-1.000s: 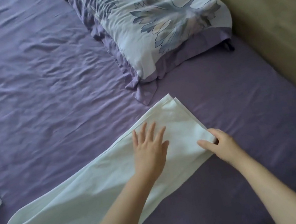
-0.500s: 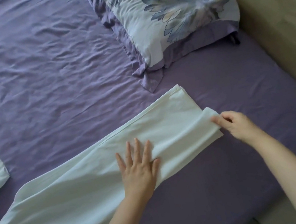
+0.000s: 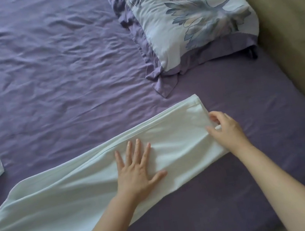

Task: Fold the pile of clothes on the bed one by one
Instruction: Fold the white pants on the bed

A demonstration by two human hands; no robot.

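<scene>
Long white garment flat on bed

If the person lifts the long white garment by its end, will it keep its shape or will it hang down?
Likely floppy: the white garment lies in soft ripples and its end bends where the right hand pinches it. It looks thin, so probably light. The left hand presses it flat, which suggests it may slide on the purple sheet.

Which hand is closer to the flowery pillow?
Right. The right hand pinches the white garment's end just below the pillow; the left hand presses the cloth farther away.
</scene>
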